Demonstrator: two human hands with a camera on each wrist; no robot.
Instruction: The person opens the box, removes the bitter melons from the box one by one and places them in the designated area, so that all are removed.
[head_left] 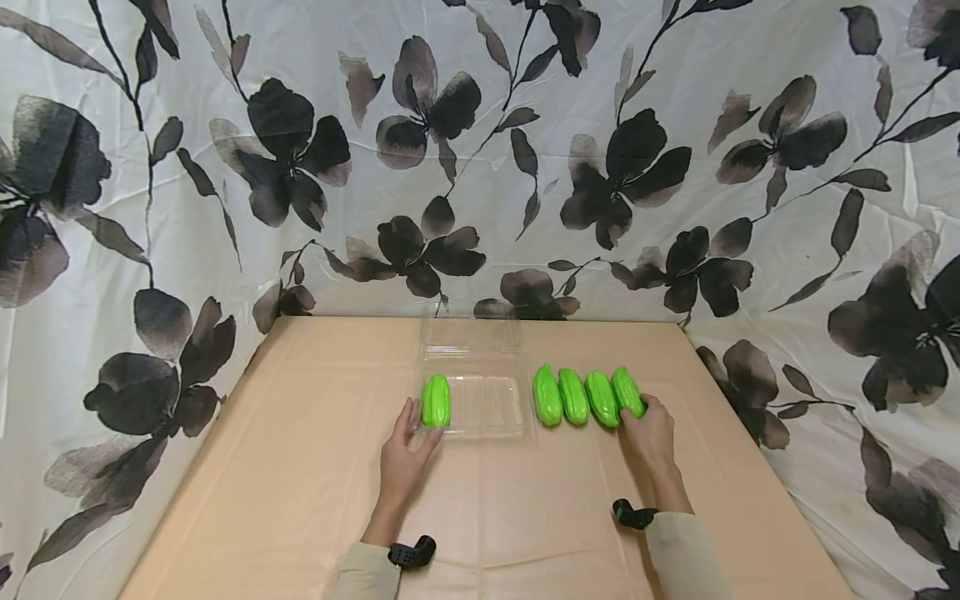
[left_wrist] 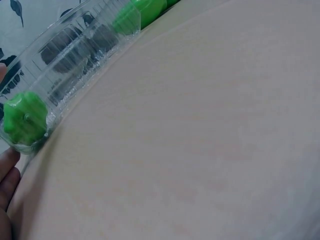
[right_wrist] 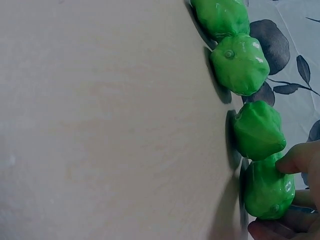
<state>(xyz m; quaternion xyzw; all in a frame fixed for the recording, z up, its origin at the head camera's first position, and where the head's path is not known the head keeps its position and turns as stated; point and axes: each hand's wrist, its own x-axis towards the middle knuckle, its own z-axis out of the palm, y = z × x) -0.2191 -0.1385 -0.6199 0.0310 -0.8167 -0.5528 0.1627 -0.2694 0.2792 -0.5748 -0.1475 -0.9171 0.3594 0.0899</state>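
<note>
A clear plastic clamshell container (head_left: 491, 406) lies with its lid folded back, one green toy cucumber (head_left: 436, 401) in its left end. My left hand (head_left: 405, 460) holds the container's near left corner, thumb along the front edge and fingers at the left side. In the left wrist view, fingers (left_wrist: 7, 172) show beside that corner, partly cut off by the frame. To the container's right, several matching cucumbers (head_left: 574, 397) stand side by side in a row. At its right end, my right hand (head_left: 649, 430) grips the last cucumber (right_wrist: 270, 187) between thumb and fingers.
A tan covering (head_left: 480, 517) spreads over the table, creased down the middle. Behind and around it hangs a white cloth (head_left: 525, 208) with dark flowers. The transparent lid (head_left: 471, 335) reaches the table's back edge. Each wrist carries a black camera band (head_left: 412, 553).
</note>
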